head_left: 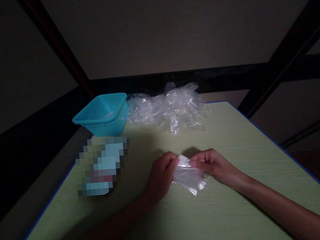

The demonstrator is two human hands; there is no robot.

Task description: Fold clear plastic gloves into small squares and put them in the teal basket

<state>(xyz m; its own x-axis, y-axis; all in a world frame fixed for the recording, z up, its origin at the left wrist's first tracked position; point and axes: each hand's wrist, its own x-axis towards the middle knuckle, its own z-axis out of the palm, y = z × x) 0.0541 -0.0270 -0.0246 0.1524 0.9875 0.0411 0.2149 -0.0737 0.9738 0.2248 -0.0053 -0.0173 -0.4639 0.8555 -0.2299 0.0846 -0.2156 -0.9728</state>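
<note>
A small clear plastic bag (191, 178) is held over the middle of the table, its lower end hanging toward me. My left hand (162, 171) pinches its upper left edge between thumb and fingers. On the other side, my right hand (212, 164) grips the upper right edge the same way. Beyond both hands lies a loose heap of crinkled clear plastic (172, 106), some pieces shaped like thin gloves.
A turquoise basin (105, 128) stands at the table's back left corner, with something pale inside. Nearer on the left lies a pixelated light blue object (105, 168). The pale green table (227, 129) has a blue edge; a wall rises behind it.
</note>
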